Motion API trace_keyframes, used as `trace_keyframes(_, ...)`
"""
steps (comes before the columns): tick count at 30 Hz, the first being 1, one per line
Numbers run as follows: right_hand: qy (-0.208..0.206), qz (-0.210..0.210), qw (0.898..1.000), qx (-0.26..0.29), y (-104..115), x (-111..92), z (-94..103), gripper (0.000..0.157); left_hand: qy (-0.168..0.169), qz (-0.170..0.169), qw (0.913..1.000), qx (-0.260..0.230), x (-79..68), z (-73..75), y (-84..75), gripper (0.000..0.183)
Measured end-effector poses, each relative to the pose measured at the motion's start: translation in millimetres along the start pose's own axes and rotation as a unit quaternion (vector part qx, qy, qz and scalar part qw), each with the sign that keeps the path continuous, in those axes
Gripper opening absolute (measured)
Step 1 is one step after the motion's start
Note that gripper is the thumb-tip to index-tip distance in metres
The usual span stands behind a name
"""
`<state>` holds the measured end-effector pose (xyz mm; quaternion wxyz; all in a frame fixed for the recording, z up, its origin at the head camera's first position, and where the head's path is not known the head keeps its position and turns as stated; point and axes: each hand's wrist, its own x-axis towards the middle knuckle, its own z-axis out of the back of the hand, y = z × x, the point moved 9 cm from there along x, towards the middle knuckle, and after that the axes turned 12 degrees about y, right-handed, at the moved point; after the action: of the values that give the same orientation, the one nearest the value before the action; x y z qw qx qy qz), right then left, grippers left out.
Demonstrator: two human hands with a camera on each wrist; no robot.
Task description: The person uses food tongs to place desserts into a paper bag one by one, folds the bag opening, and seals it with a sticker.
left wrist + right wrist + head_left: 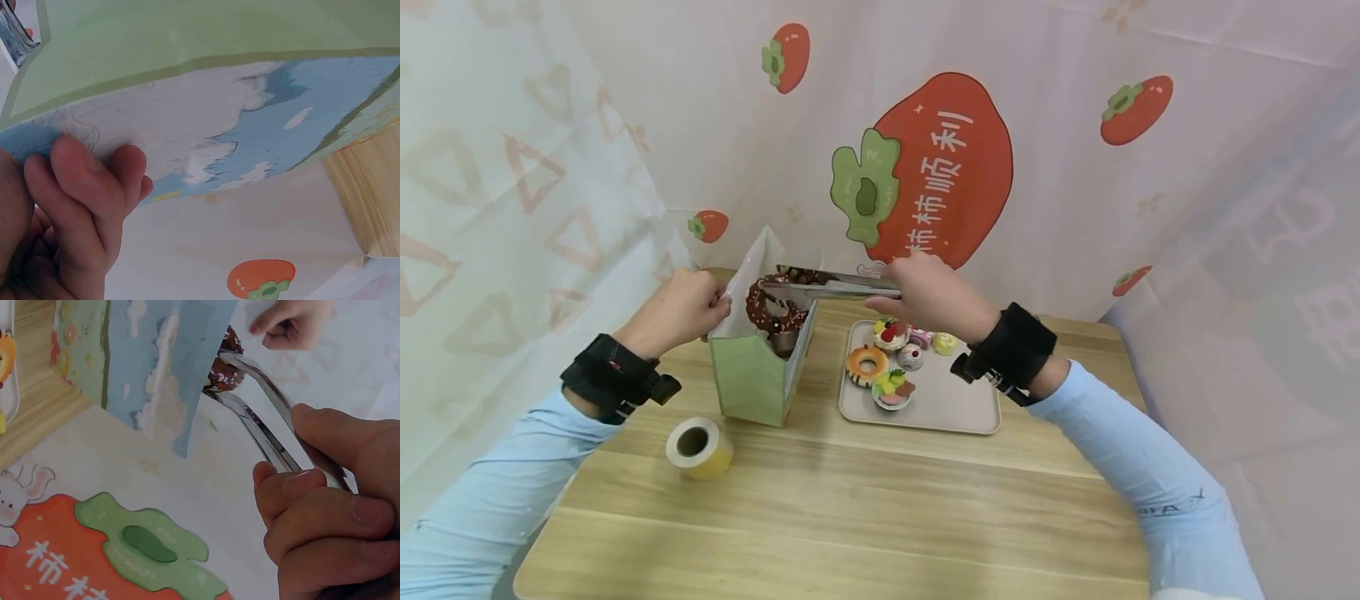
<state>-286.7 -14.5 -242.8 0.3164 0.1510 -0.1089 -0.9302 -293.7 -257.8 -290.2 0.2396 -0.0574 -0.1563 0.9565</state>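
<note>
My left hand (681, 312) pinches the bag (748, 379) by its rim; my right hand (936, 292) squeezes tongs (857, 290) on the chocolate doughnut (756, 306), best lowered clear of the bag's sides.

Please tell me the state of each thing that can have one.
Bag: upright, open at top
Chocolate doughnut: gripped, at the bag's mouth
Tongs: closed on the doughnut
Left hand: holding the bag's rim
Right hand: gripping the tongs
Roll: hole upward
Tray: flat, partly filled with pastries
</note>
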Motion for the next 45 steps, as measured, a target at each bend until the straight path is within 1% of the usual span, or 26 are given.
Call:
trace_keyframes(3, 0.012, 0.007, 0.999, -0.048, 14, 10, -3.4, 0.031, 0.003, 0.003, 1.0, 0.0, -0.1, -1.7, -0.3, 0.033)
trace_keyframes(6, 0.024, 0.025, 0.996, -0.088, 30, 23, -11.6, 0.03, 0.008, 0.007, 0.9999, -0.001, -0.5, -2.7, -0.7, 0.035)
trace_keyframes(8, 0.034, 0.041, 0.992, -0.116, 41, 31, -18.2, 0.029, 0.011, 0.01, 0.9999, -0.004, -0.9, -3.0, -1.0, 0.035)
trace_keyframes(12, 0.057, 0.065, 0.981, -0.175, 62, 46, -29.4, 0.027, 0.009, 0.008, 0.9999, -0.004, -0.3, -3.0, -2.6, 0.034)
trace_keyframes(16, 0.075, 0.082, 0.976, -0.187, 79, 61, -30.7, 0.024, 0.004, 0.004, 1.0, -0.004, -0.2, -1.1, -4.8, 0.034)
trace_keyframes(20, 0.089, 0.099, 0.972, -0.193, 93, 74, -28.7, 0.026, 0.001, 0.003, 1.0, 0.001, 0.0, 0.5, -5.7, 0.034)
trace_keyframes(23, 0.101, 0.095, 0.97, -0.202, 97, 82, -29.3, 0.025, 0.002, 0.004, 1.0, 0.006, 0.8, -0.4, -5.2, 0.034)
trace_keyframes(30, 0.125, 0.082, 0.967, -0.205, 100, 93, -31.8, 0.024, 0.0, 0.005, 0.9998, 0.018, 1.5, -1.3, -2.9, 0.037)
trace_keyframes(34, 0.14, 0.079, 0.968, -0.192, 94, 95, -33.1, 0.028, 0.0, 0.003, 0.9999, 0.013, 1.0, -1.6, -4.1, 0.036)
trace_keyframes(37, 0.149, 0.077, 0.969, -0.181, 86, 94, -32.1, 0.032, 0.006, 0.006, 0.9999, 0.006, 0.4, -2.4, -3.6, 0.036)
trace_keyframes(39, 0.148, 0.073, 0.971, -0.171, 79, 91, -29.0, 0.032, 0.008, 0.007, 0.9999, 0.005, 0.2, -2.8, -3.2, 0.035)
trace_keyframes(41, 0.144, 0.069, 0.974, -0.158, 72, 87, -24.5, 0.029, 0.008, 0.008, 0.9999, 0.005, 0.0, -2.5, -2.9, 0.035)
trace_keyframes(43, 0.132, 0.063, 0.978, -0.147, 64, 83, -18.6, 0.026, 0.005, 0.008, 0.9999, 0.006, 0.1, -2.2, -2.8, 0.035)
trace_keyframes(45, 0.116, 0.054, 0.982, -0.136, 56, 77, -11.9, 0.027, 0.003, 0.007, 1.0, 0.006, -0.1, -2.0, -2.7, 0.035)
